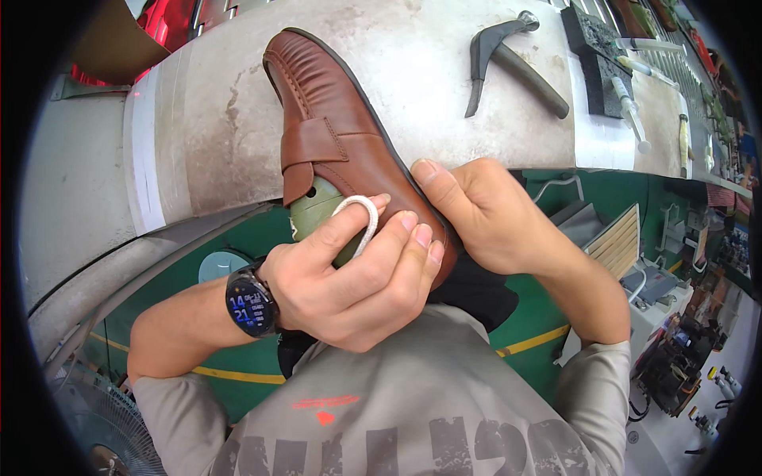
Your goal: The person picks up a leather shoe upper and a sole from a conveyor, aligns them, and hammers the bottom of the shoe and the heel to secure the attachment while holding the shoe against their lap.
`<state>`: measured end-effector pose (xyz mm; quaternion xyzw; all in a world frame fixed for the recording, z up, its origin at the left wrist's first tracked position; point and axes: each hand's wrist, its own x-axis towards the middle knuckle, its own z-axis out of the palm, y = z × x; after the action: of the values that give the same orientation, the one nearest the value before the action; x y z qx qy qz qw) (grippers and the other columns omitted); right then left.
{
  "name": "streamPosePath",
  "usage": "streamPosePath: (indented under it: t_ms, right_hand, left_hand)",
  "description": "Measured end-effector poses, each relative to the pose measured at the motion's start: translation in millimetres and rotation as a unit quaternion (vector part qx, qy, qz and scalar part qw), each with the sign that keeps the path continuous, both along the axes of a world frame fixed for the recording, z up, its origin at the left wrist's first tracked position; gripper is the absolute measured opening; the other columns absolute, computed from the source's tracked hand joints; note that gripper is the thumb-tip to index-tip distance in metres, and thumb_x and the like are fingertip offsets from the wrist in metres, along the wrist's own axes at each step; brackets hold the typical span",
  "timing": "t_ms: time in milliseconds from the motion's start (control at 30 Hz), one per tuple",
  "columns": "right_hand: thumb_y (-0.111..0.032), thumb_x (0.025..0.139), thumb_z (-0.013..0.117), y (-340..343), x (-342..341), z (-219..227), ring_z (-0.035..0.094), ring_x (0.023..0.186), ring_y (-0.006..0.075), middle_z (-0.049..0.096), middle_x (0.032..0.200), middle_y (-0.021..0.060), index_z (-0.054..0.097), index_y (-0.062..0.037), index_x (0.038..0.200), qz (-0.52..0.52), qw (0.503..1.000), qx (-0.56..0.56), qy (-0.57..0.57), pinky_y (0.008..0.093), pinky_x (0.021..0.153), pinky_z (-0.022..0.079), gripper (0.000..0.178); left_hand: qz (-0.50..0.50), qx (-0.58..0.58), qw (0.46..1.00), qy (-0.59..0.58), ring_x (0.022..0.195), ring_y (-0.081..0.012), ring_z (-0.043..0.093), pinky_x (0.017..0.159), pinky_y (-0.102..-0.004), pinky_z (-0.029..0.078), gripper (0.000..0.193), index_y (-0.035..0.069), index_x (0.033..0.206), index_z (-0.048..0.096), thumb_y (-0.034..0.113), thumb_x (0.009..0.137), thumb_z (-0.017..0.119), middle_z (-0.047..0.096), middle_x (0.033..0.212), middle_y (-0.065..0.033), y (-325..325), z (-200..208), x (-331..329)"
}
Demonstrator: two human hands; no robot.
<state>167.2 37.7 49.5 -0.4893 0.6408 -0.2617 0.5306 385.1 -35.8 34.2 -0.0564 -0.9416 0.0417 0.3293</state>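
Observation:
A brown leather loafer [349, 155] with a gathered toe and a strap lies on its side, its toe pointing away over the worktable. Inside its opening shows a green shoe last [313, 208] with a dark hole. My left hand [357, 274] is curled against the shoe's heel end, with a loop of thick white cord [369, 214] between thumb and fingers. The cord's ends are hidden by the hand. My right hand [488, 214] grips the heel part from the right, thumb pressed near the sole's edge; its other fingertips are hidden behind the shoe.
A hammer [508, 67] lies on the pale worktable [214, 119] beyond my right hand. Right of it are a black block [591, 63] and syringes [631, 115]. A fan [111, 420] stands low left, and a slatted rack [611, 246] is at the right.

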Motion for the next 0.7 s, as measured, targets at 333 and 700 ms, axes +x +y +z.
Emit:
streamPosePath:
  t_ms: [333,700]
  right_hand:
    - [-0.017,0.085,0.077,32.3,-13.4,8.6,0.069,0.110,0.0394,0.069,0.123,0.0240,0.064,0.0066,0.128,-0.009,0.940,-0.333,0.067,0.0444,0.093,0.055,0.051]
    - [-0.014,0.063,0.096,54.9,40.2,-27.0,0.074,0.104,0.0337,0.070,0.122,0.0223,0.055,0.0097,0.143,-0.147,0.928,-0.326,0.101,0.0399,0.092,0.059,0.093]
  left_hand:
    - [0.004,0.062,0.998,-0.005,0.108,-0.0218,0.070,0.084,-0.0394,0.059,0.020,0.008,0.107,0.079,0.009,0.088,0.072,0.073,0.114,-0.0054,-20.6,33.2,-6.0]
    - [0.091,0.260,0.955,0.106,0.134,-0.0317,0.058,0.109,-0.0475,0.046,0.063,0.010,0.135,0.069,0.032,0.080,0.088,0.060,0.148,-0.0174,-54.8,12.8,17.6]
